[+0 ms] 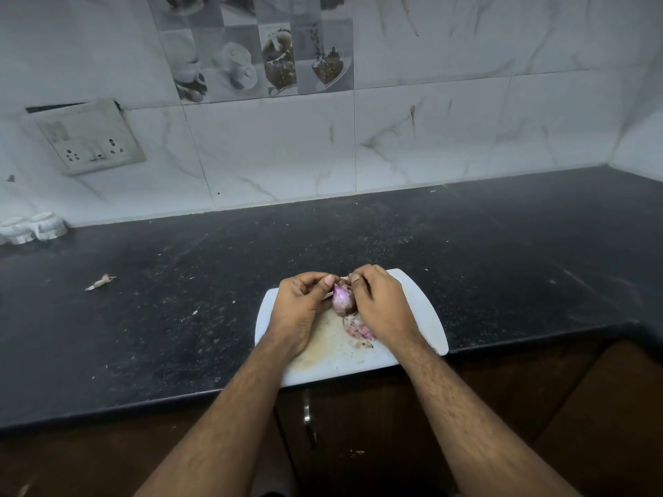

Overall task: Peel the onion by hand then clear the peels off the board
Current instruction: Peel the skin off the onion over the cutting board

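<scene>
A small purple onion [342, 300] is held just above a white cutting board [423, 310] at the counter's front edge. My left hand [301, 306] grips the onion from the left, thumb on its top. My right hand [380, 303] holds it from the right, fingertips pinching papery skin at the onion's top end. A heap of pinkish peels [358, 330] lies on the board under my right hand, partly hidden by it.
The board sits on a black stone counter [179, 281] and overhangs its front edge. A loose peel scrap [100, 282] lies far left on the counter. Two white holders [32, 227] stand at the back left below a wall socket [89, 138]. A cabinet handle [307, 414] is below.
</scene>
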